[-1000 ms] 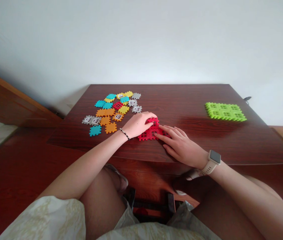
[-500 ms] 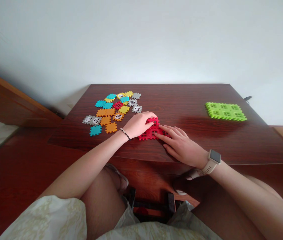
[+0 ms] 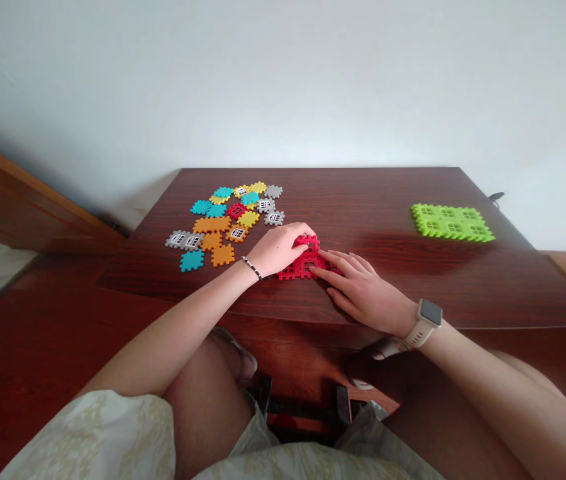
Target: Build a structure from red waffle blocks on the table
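Note:
Red interlocking window tiles [image 3: 307, 268] lie on the table near its front edge, a row with one tile at its far side. My left hand [image 3: 281, 249] curls over that far tile, its thumb and fingers closed around the edge. From the right, my right hand [image 3: 360, 285] rests over the row with fingers stretched out and apart, the fingertips touching the red tiles. Both hands hide parts of the row, so its left and right ends show only partly.
On the left of the dark wooden table [image 3: 363, 193] lie loose tiles, among them orange tiles [image 3: 223, 255], a turquoise tile [image 3: 192, 260], grey window tiles [image 3: 184, 239] and a single red tile [image 3: 237, 211]. A joined green panel [image 3: 453, 223] lies at the right. A wall [image 3: 313, 80] stands behind.

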Motion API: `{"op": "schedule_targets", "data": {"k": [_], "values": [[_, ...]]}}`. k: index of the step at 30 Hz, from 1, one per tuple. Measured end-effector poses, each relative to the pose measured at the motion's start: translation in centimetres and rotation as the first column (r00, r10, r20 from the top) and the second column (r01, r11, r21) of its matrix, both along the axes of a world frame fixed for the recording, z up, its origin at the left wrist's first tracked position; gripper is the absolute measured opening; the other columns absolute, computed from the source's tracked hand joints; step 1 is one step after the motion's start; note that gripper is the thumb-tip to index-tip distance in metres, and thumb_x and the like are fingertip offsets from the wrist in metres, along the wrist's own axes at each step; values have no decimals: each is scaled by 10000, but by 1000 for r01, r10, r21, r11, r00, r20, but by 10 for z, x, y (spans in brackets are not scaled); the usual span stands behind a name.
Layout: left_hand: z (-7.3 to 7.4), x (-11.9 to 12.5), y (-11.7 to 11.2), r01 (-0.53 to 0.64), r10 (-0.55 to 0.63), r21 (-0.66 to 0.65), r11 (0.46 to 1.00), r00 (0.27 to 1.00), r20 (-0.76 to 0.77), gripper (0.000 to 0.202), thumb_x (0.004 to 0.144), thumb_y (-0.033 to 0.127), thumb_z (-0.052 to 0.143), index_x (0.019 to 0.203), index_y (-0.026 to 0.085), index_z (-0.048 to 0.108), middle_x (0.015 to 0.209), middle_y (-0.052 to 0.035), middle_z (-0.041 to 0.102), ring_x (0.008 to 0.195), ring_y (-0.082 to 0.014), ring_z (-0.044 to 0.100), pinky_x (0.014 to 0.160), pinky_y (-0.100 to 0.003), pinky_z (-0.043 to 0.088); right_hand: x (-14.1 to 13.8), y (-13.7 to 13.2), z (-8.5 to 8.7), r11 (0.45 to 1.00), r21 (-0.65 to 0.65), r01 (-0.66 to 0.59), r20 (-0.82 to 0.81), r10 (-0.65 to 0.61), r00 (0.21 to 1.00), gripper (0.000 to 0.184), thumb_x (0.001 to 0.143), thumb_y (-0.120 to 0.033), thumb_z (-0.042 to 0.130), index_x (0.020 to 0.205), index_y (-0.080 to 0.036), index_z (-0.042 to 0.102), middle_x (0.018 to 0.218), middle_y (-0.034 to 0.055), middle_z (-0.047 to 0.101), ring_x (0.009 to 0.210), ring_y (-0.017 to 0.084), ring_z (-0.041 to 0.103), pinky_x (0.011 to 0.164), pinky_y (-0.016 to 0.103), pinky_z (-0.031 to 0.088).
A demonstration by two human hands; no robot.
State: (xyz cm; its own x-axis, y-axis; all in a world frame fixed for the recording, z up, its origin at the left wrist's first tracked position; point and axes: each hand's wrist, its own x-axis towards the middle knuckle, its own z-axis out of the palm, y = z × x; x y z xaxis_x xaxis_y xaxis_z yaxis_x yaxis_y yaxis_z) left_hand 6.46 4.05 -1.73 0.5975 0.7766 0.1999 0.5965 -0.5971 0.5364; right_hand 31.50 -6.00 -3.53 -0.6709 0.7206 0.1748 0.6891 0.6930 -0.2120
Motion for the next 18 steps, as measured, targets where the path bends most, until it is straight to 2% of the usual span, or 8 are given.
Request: {"op": "schedule_targets", "data": {"k": [13, 18], "values": [[-2, -2, 4, 30, -29, -31, 999, 999, 38, 221, 1017, 146, 629, 1194, 242, 720, 1240, -28, 814, 1118, -219, 766, 1074, -383, 579, -1, -1, 0, 1000, -6, 17, -28, -17, 999, 539, 1126, -252, 462, 1662, -291, 514, 1756, 166, 442, 1609, 362, 429, 1283, 679, 384], [-1, -3, 5, 31, -29, -47, 998, 998, 47, 208, 1018, 153, 640, 1187, 239, 726, 1230, -30, 816, 1109, -218, 768, 1067, -373, 583, -1, -1, 0, 1000, -5, 15, -18, -15, 1000, 534, 1124, -251, 468, 1655, -276, 518, 1760, 164, 435, 1618, 356, 415, 1292, 665, 372]]}}
